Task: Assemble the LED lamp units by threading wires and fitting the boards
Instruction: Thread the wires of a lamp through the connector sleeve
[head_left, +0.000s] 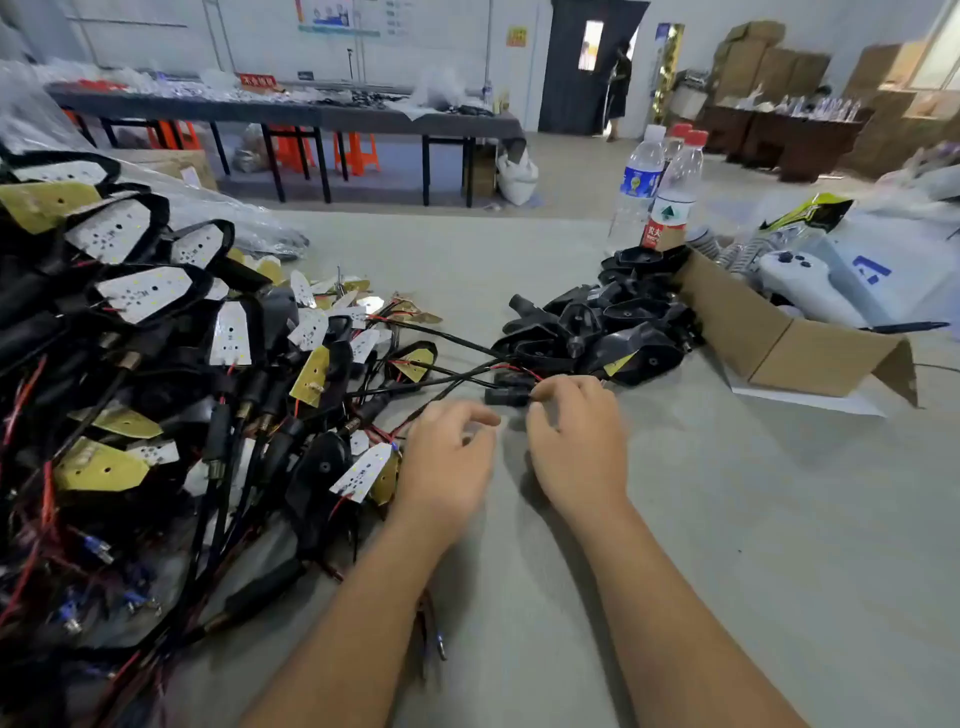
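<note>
The right hand pinches the wire end at a small black connector lying just beyond its fingertips on the tabletop, nearer than the loosely curled, empty left hand.

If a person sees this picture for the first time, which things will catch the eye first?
First, the big heap of wired lamp units with white and yellow boards, filling the left side. Then the two hands at the centre: the right hand pinches a black wired part, the left hand beside it. Behind them lies a pile of black housings beside an open cardboard box.
</note>
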